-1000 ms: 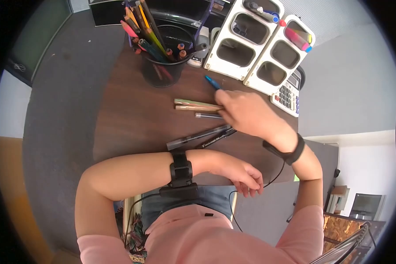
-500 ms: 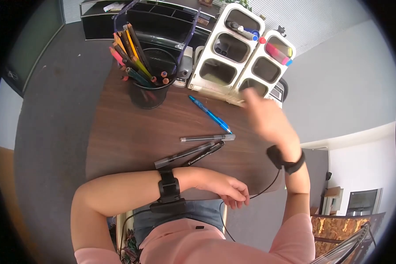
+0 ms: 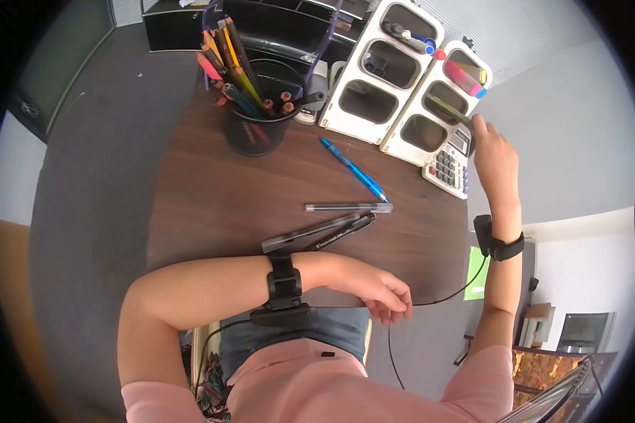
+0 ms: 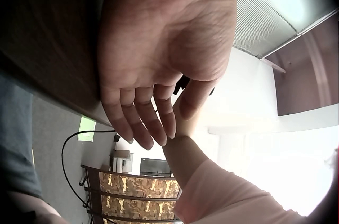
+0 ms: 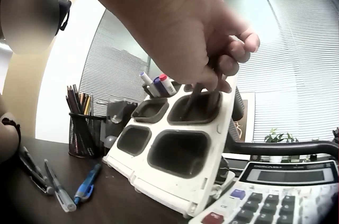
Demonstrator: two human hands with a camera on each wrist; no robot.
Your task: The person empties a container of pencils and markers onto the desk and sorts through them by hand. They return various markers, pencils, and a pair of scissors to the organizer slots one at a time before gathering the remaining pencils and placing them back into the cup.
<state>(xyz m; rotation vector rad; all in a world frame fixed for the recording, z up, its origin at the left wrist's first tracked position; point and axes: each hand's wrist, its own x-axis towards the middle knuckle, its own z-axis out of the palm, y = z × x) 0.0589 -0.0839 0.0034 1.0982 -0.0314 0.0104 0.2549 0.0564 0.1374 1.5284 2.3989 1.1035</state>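
Observation:
The right hand (image 3: pixel 497 163) pinches slim greenish pens (image 3: pixel 448 108), whose far ends lie in the middle compartment of the white organizer's right column. In the right wrist view, the curled fingers of the right hand (image 5: pixel 212 49) hold them at an upper opening of the organizer (image 5: pixel 140 179); how many is hard to tell. Over the table's front edge hangs the left hand (image 3: pixel 374 287), fingers loosely bent. Nothing is in the left hand (image 4: pixel 164 44), palm visible in the left wrist view. A blue pen (image 3: pixel 354 170), a clear-capped pen (image 3: pixel 346 207) and two dark pens (image 3: pixel 310 233) lie on the table.
A black mesh cup (image 3: pixel 255 137) of colored pencils stands at the back left. Beside the organizer's lower right lies a calculator (image 3: pixel 446 169). Markers (image 3: pixel 466 79) sit in the organizer's top compartments. A cable (image 3: pixel 448 299) runs from the right wrist.
My right hand has carried the greenish pens from the table, up and right to the organizer, and their ends are now inside a compartment. The left hand stays at the table's edge.

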